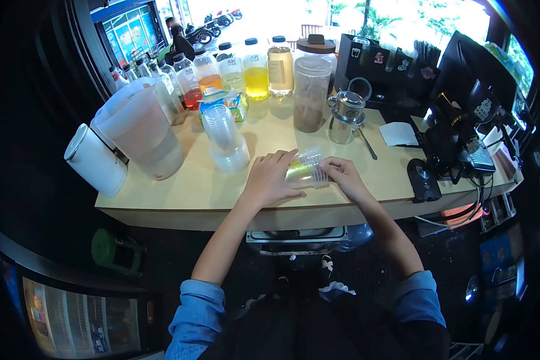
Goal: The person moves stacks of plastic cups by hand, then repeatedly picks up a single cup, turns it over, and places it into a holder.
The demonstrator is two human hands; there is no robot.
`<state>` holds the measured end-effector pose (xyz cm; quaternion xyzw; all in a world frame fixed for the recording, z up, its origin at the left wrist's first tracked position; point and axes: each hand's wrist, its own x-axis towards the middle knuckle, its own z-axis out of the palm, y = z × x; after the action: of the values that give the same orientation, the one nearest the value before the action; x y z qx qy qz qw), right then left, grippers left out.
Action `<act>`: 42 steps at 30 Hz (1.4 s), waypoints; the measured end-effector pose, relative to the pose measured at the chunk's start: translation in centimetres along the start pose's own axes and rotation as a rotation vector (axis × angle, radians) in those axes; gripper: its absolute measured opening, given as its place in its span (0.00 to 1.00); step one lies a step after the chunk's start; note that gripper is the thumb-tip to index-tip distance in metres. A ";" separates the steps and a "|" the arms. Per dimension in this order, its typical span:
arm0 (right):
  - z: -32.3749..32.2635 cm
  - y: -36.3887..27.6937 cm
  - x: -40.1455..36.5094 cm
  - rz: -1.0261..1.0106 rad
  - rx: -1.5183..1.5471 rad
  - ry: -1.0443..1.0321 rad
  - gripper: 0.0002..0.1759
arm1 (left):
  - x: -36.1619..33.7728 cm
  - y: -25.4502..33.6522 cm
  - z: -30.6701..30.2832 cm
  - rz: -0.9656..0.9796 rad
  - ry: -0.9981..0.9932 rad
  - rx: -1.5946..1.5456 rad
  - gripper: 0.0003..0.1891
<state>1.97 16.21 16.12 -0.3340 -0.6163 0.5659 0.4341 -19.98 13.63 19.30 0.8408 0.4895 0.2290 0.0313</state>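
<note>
A sideways stack of clear plastic cups (306,168) lies between my hands near the front edge of the counter (222,195). My left hand (273,178) is wrapped round the left part of the stack. At the stacked rims on the right, the fingers of my right hand (344,176) are pinched together. To the left stands another stack of clear cups (227,141), slightly tilted in view and apart from my hands.
Bottles of coloured liquid (257,78) line the back. A tall clear jar (311,99) and a metal coffee filter (347,111) stand behind my hands. Large pitchers (141,129) are at left; a black mouse-like device (424,180) and monitor (474,72) are at right. Outside, a person is visible.
</note>
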 end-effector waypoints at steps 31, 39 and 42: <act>1.7 -0.4 -3.3 -0.212 -0.091 0.174 0.13 | 0.1 1.7 1.5 0.014 0.157 -0.042 0.38; 2.5 -0.1 -3.3 -0.239 -0.206 0.153 0.21 | 0.2 2.0 1.6 0.026 0.154 -0.047 0.35; 2.9 -0.1 -3.1 -0.245 -0.150 0.165 0.22 | 0.2 2.0 1.8 0.033 0.169 -0.048 0.34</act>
<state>0.55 12.20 15.75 -0.3332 -0.6552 0.4320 0.5226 -17.52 13.06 18.37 0.8256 0.4707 0.3112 0.0062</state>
